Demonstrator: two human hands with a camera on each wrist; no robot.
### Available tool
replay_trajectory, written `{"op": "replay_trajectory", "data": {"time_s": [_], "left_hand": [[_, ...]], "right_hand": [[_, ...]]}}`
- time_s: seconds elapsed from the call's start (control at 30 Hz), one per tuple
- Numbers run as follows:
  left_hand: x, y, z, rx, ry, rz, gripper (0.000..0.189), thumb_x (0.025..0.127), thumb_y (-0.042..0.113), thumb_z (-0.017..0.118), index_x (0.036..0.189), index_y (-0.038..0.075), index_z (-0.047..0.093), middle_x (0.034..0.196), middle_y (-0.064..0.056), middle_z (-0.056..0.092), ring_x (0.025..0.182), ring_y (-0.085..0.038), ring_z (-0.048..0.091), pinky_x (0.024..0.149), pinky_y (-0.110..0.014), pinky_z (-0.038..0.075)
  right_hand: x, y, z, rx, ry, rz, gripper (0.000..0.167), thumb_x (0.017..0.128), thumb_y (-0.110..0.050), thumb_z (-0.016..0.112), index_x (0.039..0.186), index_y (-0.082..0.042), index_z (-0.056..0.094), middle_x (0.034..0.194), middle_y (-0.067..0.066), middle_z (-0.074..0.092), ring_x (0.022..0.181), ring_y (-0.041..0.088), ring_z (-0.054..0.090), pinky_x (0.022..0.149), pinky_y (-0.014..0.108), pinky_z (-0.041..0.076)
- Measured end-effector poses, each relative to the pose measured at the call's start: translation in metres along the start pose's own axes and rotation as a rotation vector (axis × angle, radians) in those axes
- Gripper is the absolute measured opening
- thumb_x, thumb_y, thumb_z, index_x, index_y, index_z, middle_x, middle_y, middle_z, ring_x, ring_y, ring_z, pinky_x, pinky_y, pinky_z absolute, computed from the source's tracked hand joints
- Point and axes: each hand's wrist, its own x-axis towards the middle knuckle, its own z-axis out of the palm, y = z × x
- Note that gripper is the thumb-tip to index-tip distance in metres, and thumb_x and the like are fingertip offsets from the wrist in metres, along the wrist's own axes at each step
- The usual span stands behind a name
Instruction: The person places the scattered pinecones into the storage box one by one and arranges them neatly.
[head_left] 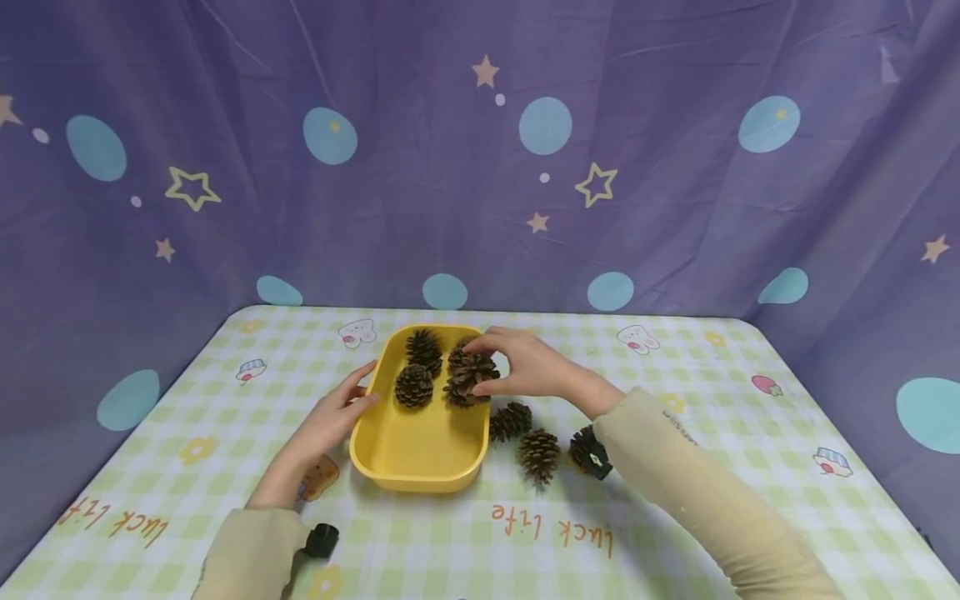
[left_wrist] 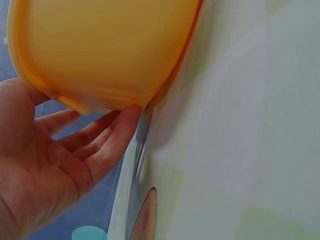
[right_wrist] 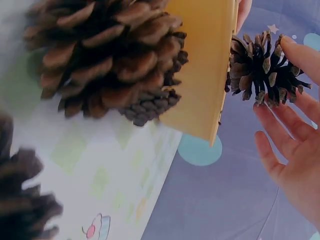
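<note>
While the left hand (head_left: 333, 421) holds the yellow tray (head_left: 420, 454), thumb over its rim, the right hand (head_left: 534, 364), partly open, grips a pinecone (right_wrist: 265, 72) near the opposite rim.

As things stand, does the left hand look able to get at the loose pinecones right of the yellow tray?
Probably not directly: the left hand touches the left side of the yellow tray, which stands between it and the loose pinecones. It would likely have to reach over or around.
</note>
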Motion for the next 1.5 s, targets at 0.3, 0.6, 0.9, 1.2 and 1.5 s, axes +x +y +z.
{"op": "replay_trajectory", "data": {"time_s": [0.3,0.6,0.9,1.2,1.5], "left_hand": [[0.000,0.000,0.000,-0.003,-0.004,0.001,0.058,0.095,0.037,0.045,0.146,0.026,0.019,0.125,-0.019,0.049,0.096,-0.023,0.058,0.075,-0.032,0.048],[-0.001,0.000,0.000,-0.009,-0.003,0.008,0.058,0.095,0.035,0.045,0.146,0.024,0.019,0.125,-0.019,0.049,0.097,-0.024,0.058,0.075,-0.033,0.048],[0.000,-0.001,0.000,-0.011,-0.002,0.008,0.059,0.095,0.035,0.045,0.146,0.023,0.019,0.124,-0.019,0.050,0.096,-0.024,0.058,0.074,-0.032,0.048],[0.000,0.001,0.000,-0.019,0.001,0.008,0.059,0.095,0.035,0.046,0.146,0.023,0.019,0.123,-0.019,0.051,0.094,-0.022,0.060,0.073,-0.032,0.049],[-0.001,0.000,0.000,-0.028,-0.005,0.001,0.058,0.095,0.037,0.044,0.146,0.025,0.019,0.123,-0.019,0.051,0.094,-0.022,0.060,0.075,-0.033,0.049]], "right_hand": [[0.011,-0.009,0.012,0.015,0.003,-0.043,0.055,0.078,-0.042,0.069,0.125,-0.017,0.054,0.118,-0.004,0.055,0.094,0.011,0.054,0.080,0.029,0.045],[0.022,-0.020,0.027,-0.020,-0.048,-0.049,0.056,0.080,-0.046,0.065,0.127,-0.018,0.053,0.119,-0.004,0.054,0.101,0.010,0.053,0.086,0.029,0.044],[0.031,-0.029,0.041,-0.052,-0.067,-0.050,0.056,0.079,-0.048,0.066,0.125,-0.019,0.054,0.119,-0.004,0.055,0.100,0.011,0.055,0.085,0.030,0.045],[0.039,-0.038,0.056,-0.085,-0.074,-0.067,0.055,0.076,-0.048,0.068,0.123,-0.021,0.056,0.111,-0.005,0.056,0.097,0.012,0.056,0.085,0.028,0.044],[0.044,-0.047,0.068,-0.160,-0.098,-0.055,0.056,0.076,-0.051,0.066,0.124,-0.024,0.054,0.119,-0.005,0.055,0.102,0.011,0.055,0.090,0.030,0.041]]}}
